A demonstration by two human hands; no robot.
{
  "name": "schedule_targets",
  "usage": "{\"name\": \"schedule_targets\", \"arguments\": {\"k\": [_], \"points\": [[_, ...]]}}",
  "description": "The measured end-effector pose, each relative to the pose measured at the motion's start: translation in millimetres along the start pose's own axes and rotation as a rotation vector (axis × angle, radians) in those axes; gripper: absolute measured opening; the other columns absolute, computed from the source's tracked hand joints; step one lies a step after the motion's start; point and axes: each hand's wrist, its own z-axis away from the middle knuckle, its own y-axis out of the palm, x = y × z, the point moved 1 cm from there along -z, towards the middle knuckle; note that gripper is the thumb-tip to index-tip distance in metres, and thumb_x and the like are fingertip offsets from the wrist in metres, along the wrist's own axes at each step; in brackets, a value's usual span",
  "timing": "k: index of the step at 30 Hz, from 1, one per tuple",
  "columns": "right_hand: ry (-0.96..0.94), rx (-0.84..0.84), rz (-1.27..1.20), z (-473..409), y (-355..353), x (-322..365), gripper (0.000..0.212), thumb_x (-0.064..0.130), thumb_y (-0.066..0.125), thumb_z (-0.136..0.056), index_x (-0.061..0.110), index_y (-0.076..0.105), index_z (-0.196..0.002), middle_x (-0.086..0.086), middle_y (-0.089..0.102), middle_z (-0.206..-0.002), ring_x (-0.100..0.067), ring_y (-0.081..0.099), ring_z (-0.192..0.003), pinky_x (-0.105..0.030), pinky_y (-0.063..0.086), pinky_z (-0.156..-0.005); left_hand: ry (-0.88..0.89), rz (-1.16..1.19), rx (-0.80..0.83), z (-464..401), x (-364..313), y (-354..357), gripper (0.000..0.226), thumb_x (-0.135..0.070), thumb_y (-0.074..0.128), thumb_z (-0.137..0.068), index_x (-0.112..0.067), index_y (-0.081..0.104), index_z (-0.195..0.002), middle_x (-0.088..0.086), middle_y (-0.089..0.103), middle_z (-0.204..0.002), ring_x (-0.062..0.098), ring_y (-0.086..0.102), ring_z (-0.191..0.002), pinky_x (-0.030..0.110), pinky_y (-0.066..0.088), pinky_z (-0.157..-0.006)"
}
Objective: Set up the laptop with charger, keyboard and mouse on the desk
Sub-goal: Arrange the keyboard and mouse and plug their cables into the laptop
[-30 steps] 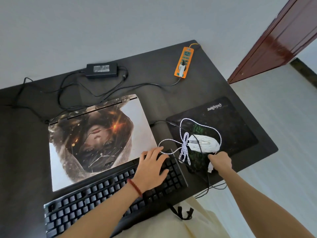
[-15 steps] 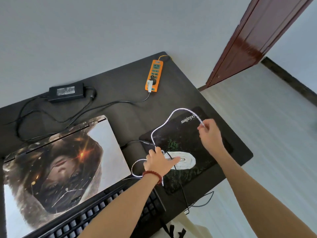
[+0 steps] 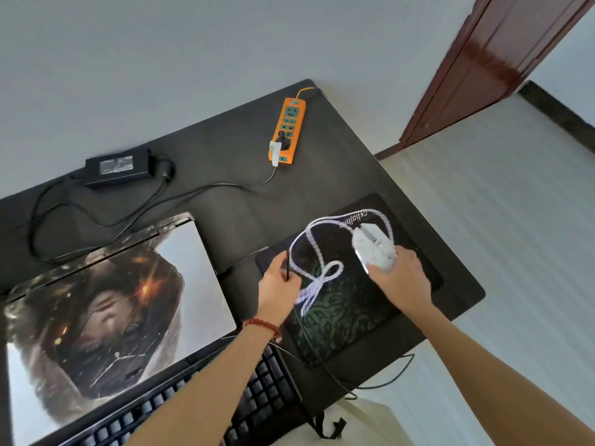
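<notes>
The white mouse (image 3: 373,249) has come up off the mouse pad (image 3: 341,317) since half a second ago; back then it lay flat on the pad, and now the right hand (image 3: 399,284) holds it up in the air, with its fingers closed around the near end; the left hand (image 3: 278,286) has moved off the mouse too, and its fingers now pinch a thin black cable (image 3: 287,265) just left of the mouse; the white mouse cord (image 3: 318,278) loops between the two hands, with a tied bundle hanging right beside the left fingers; the pad lies under both hands on the dark tabletop (image 3: 231,162); left of the left fingers lies the closed laptop (image 3: 106,304) with a picture on its lid; below the left wrist, which wears a red bead bracelet (image 3: 262,326), sits the black keyboard (image 3: 257,400); far past the fingers, near the wall, lie the black charger brick (image 3: 119,165) and the orange power strip (image 3: 288,130), with a plug in the strip and a dark wire running from it toward the brick.
</notes>
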Motion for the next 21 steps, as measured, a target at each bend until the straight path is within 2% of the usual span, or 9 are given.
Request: {"name": "schedule_targets", "arguments": {"k": [2, 5, 8, 9, 11, 12, 14, 18, 21], "points": [[0.101, 0.034, -0.015, -15, -4, -2, 0.07, 0.05, 0.064, -0.077, 0.006, 0.041, -0.126, -0.016, 0.049, -0.122, -0.032, 0.048, -0.114, -0.043, 0.043, -0.091, -0.05, 0.374, 0.112, -5, -19, -11, 0.04, 0.014, 0.036, -0.087, -0.001, 0.045, -0.123, 0.008, 0.058, -0.069, 0.009, 0.061, -0.045, 0.015, 0.048, -0.044], [0.132, 0.127, -0.038, -19, -3, 2, 0.072, 0.042, 0.065, -0.08, 0.001, 0.036, -0.132, -0.019, 0.041, -0.133, -0.035, 0.043, -0.121, -0.043, 0.039, -0.099, -0.136, 0.886, 0.123, -20, -45, -34, 0.025, 0.013, 0.035, -0.09, -0.006, 0.051, -0.095, 0.01, 0.068, -0.071, 0.019, 0.071, -0.059, 0.028, 0.058, -0.056], [0.016, -0.04, -0.195, 1, -3, 14, 0.053, 0.035, 0.063, -0.083, 0.007, 0.046, -0.125, -0.011, 0.046, -0.128, -0.025, 0.052, -0.111, -0.038, 0.044, -0.091, -0.192, 1.006, 0.158, -26, -56, -44, 0.022, 0.006, 0.034, -0.095, -0.007, 0.048, -0.084, 0.014, 0.067, -0.088, 0.027, 0.07, -0.081, 0.035, 0.054, -0.071], [-0.038, 0.013, -0.309, 10, -1, 21, 0.04, 0.033, 0.061, -0.085, 0.012, 0.053, -0.117, -0.006, 0.055, -0.121, -0.015, 0.058, -0.099, -0.032, 0.047, -0.083, -0.201, 0.971, 0.189, -27, -58, -42, 0.024, 0.004, 0.033, -0.096, -0.007, 0.047, -0.081, 0.014, 0.065, -0.097, 0.03, 0.066, -0.093, 0.037, 0.052, -0.073], [-0.104, 0.443, -0.537, 31, 4, 35, 0.019, 0.034, 0.058, -0.086, 0.022, 0.059, -0.101, 0.002, 0.069, -0.102, 0.001, 0.055, -0.059, -0.017, 0.043, -0.061, -0.206, 0.966, 0.256, -29, -64, -35, 0.029, 0.001, 0.031, -0.098, -0.008, 0.044, -0.074, 0.017, 0.059, -0.114, 0.034, 0.056, -0.111, 0.04, 0.049, -0.079], [-0.121, 0.668, -0.576, 42, 5, 40, 0.015, 0.036, 0.056, -0.087, 0.024, 0.059, -0.094, 0.002, 0.073, -0.094, -0.001, 0.047, -0.044, -0.014, 0.038, -0.05, -0.203, 1.001, 0.275, -30, -69, -33, 0.031, -0.001, 0.03, -0.099, -0.009, 0.043, -0.072, 0.018, 0.056, -0.121, 0.035, 0.052, -0.118, 0.042, 0.047, -0.084], [-0.174, 0.861, -0.519, 56, 7, 39, 0.026, 0.042, 0.054, -0.087, 0.017, 0.06, -0.08, 0.001, 0.075, -0.08, -0.003, 0.038, -0.037, -0.013, 0.033, -0.043, -0.183, 1.072, 0.252, -35, -78, -34, 0.033, -0.002, 0.029, -0.099, -0.009, 0.043, -0.07, 0.017, 0.051, -0.133, 0.035, 0.047, -0.125, 0.043, 0.044, -0.091], [-0.202, 0.747, -0.253, 60, -8, 5, 0.035, 0.03, 0.056, -0.087, 0.0, 0.065, -0.071, -0.004, 0.069, -0.064, -0.001, 0.046, -0.049, -0.015, 0.039, -0.058, -0.168, 1.128, 0.151, -41, -82, -48, 0.031, -0.003, 0.032, -0.099, -0.009, 0.043, -0.071, 0.016, 0.051, -0.135, 0.034, 0.05, -0.122, 0.041, 0.046, -0.088], [-0.051, 0.397, -0.331, 60, -33, -17, 0.035, 0.02, 0.055, -0.09, 0.003, 0.062, -0.061, 0.003, 0.06, -0.051, -0.004, 0.047, -0.047, -0.025, 0.041, -0.063, -0.208, 0.923, 0.197, -36, -73, -52, 0.016, -0.009, 0.038, -0.098, -0.011, 0.046, -0.086, 0.012, 0.056, -0.132, 0.03, 0.058, -0.109, 0.038, 0.046, -0.087]]}}
